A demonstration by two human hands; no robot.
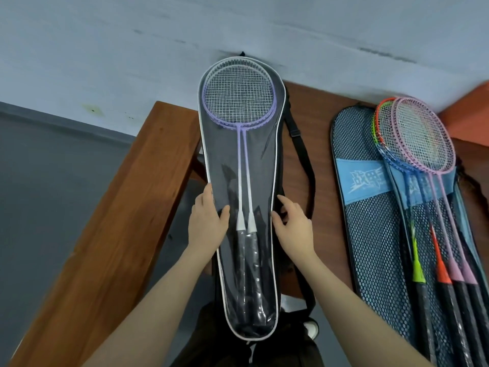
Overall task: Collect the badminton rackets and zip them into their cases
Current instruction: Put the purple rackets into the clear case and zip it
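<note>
We had the two purple rackets [239,102] lying inside the dark clear-fronted case [260,165] on the wooden tabletop [169,133], its foot overhanging toward us; our left hand [207,221] held the case's left edge, thumb on the plastic, and our right hand [292,225] curled round its right edge. We judged the case soft, light and slippery-faced, best taken by its white-piped rim, the rackets stiff but delicate in the strings; four more rackets [420,139] lay on the blue mesh case [370,234], whose white lettering we could not read.
</note>
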